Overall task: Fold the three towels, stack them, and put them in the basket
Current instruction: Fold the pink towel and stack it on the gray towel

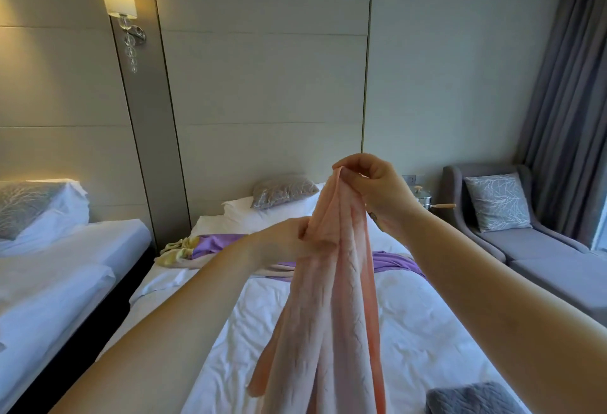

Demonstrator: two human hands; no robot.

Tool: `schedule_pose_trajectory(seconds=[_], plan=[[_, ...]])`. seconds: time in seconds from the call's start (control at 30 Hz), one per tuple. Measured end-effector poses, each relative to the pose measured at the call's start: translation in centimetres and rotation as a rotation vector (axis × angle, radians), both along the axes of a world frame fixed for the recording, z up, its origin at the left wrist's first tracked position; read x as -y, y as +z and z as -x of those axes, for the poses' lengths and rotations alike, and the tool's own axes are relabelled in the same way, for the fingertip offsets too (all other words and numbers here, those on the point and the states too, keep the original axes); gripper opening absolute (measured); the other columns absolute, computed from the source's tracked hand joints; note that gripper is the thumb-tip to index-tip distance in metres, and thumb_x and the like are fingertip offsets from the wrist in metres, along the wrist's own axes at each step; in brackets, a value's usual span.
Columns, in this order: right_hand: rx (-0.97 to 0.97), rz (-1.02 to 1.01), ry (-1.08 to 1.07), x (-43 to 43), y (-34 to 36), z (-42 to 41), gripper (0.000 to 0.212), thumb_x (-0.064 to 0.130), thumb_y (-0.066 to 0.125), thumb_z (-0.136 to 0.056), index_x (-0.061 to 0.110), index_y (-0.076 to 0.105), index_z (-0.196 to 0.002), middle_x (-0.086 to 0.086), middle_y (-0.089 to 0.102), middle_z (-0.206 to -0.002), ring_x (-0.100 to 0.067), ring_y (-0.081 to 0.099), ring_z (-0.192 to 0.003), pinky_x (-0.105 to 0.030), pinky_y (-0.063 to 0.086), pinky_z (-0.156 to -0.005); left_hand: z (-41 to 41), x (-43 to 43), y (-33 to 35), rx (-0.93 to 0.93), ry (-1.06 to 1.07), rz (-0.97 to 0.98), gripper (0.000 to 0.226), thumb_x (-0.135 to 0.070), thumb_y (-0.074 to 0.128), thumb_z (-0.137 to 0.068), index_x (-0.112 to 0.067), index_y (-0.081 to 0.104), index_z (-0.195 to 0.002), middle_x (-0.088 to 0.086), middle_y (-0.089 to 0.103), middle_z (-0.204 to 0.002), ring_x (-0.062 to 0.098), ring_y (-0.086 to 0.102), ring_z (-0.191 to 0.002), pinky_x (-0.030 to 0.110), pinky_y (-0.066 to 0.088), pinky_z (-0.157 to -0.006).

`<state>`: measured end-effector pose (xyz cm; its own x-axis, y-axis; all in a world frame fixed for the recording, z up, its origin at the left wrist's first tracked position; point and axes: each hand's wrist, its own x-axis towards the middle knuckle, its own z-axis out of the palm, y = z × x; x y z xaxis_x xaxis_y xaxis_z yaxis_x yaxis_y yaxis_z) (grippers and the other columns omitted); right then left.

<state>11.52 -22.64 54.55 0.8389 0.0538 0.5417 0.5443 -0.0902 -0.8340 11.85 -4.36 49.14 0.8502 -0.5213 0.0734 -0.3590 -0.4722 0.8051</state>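
While a white bed [427, 331] fills the lower frame, we hold a peach towel [331, 298] bunched at centre, its long axis near vertical, top edge up, tail running off the bottom edge. Our right hand [377, 190] pinches the topmost corner; our left hand [289, 243], just below and to its left, grips a gathered fold. We judge the left should find the neighbouring corner, then pull the edge taut.
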Motion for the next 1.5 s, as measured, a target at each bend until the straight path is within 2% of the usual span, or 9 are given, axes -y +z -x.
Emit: schedule_pose_trajectory(seconds=[0.13, 0.27, 0.4, 0.67, 0.8, 1.03, 1.2, 1.4, 1.5], plan=[[-0.011, 0.025, -0.098, 1.5, 0.1, -0.4, 0.025, 0.008, 0.057, -0.092, 0.027, 0.069, -0.079, 0.0, 0.066, -0.088, -0.012, 0.059, -0.081, -0.019, 0.05, -0.07, -0.3, -0.6, -4.6, -0.059, 0.081, -0.178, 0.024, -0.067, 0.07, -0.067, -0.05, 0.063, -0.083, -0.032, 0.068, -0.084, -0.012, 0.064, -0.078, 0.005, 0.047, -0.064], [-0.151, 0.056, -0.166, 3.6, -2.3, -1.1, 0.017, 0.015, 0.061, -0.091, 0.026, 0.069, -0.081, 0.003, 0.068, -0.083, -0.012, 0.06, -0.077, -0.025, 0.052, -0.072, -1.5, -1.3, -4.1, 0.071, 0.376, 0.165, 0.028, -0.034, 0.07, -0.079, -0.022, 0.067, -0.104, 0.001, 0.072, -0.103, 0.019, 0.067, -0.1, 0.039, 0.052, -0.09], [-0.186, -0.078, -0.131, 4.1, -3.8, -1.4, 0.007, 0.018, 0.062, -0.092, 0.023, 0.06, -0.087, 0.007, 0.066, -0.071, -0.01, 0.057, -0.063, -0.025, 0.047, -0.058, -0.9, -0.9, 0.2, -0.004, 0.183, 0.406, 0.046, -0.025, 0.066, -0.072, -0.034, 0.06, -0.116, 0.002, 0.069, -0.112, 0.015, 0.066, -0.103, 0.035, 0.054, -0.084], [-0.04, 0.042, 0.068, 2.0, -3.0, -0.6, 0.036, -0.011, 0.053, -0.086, 0.023, 0.061, -0.075, 0.004, 0.06, -0.071, -0.016, 0.051, -0.064, -0.026, 0.041, -0.058, -0.6, 1.6, 1.6, 0.06, 0.112, 0.287, 0.024, -0.051, 0.051, -0.093, -0.042, 0.056, -0.115, -0.015, 0.058, -0.122, 0.004, 0.061, -0.1, 0.027, 0.048, -0.087], [-0.051, 0.04, 0.052, 1.5, -2.9, -0.2, 0.024, -0.005, 0.062, -0.084, 0.017, 0.061, -0.076, 0.001, 0.065, -0.071, -0.012, 0.059, -0.064, -0.024, 0.049, -0.06, -0.4, 2.6, 1.1, 0.128, 0.044, 0.193, 0.044, -0.043, 0.056, -0.093, -0.001, 0.061, -0.103, 0.012, 0.064, -0.095, 0.018, 0.058, -0.088, 0.051, 0.049, -0.088], [-0.14, -0.048, 0.113, 2.6, -4.2, 0.0, 0.011, 0.016, 0.068, -0.086, 0.012, 0.06, -0.08, 0.0, 0.06, -0.077, -0.015, 0.06, -0.078, -0.038, 0.054, -0.09, -0.8, 3.5, 2.1, 0.395, 0.223, 0.263, 0.048, -0.041, 0.056, -0.093, 0.005, 0.051, -0.086, 0.002, 0.046, -0.076, 0.008, 0.044, -0.071, 0.024, 0.04, -0.068], [-0.159, 0.137, 0.081, 1.8, -5.0, 0.9, 0.056, 0.056, 0.076, -0.061, 0.012, 0.063, -0.091, -0.006, 0.071, -0.096, -0.024, 0.069, -0.09, -0.037, 0.057, -0.078, -1.0, 3.6, 3.1, 0.42, 0.241, 0.291, 0.029, -0.035, 0.061, -0.091, -0.007, 0.062, -0.085, -0.004, 0.055, -0.073, 0.004, 0.049, -0.067, 0.02, 0.043, -0.068], [-0.093, 0.16, -0.078, 0.5, -4.6, 0.5, 0.001, 0.017, 0.063, -0.079, 0.018, 0.064, -0.077, -0.002, 0.066, -0.075, -0.014, 0.061, -0.065, -0.035, 0.052, -0.064, -0.8, 3.6, 5.3, 0.384, 0.24, 0.31, 0.013, -0.015, 0.07, -0.086, -0.019, 0.063, -0.075, -0.021, 0.064, -0.068, -0.014, 0.057, -0.065, 0.005, 0.04, -0.064], [-0.121, 0.149, -0.029, 1.1, -4.6, 0.5, 0.015, 0.016, 0.053, -0.071, 0.023, 0.066, -0.07, 0.0, 0.065, -0.066, -0.014, 0.058, -0.06, -0.026, 0.048, -0.057, -0.8, 3.8, 5.9, 0.425, 0.225, 0.322, 0.02, -0.008, 0.066, -0.088, -0.02, 0.061, -0.073, -0.025, 0.061, -0.058, -0.015, 0.055, -0.06, 0.002, 0.038, -0.062]])
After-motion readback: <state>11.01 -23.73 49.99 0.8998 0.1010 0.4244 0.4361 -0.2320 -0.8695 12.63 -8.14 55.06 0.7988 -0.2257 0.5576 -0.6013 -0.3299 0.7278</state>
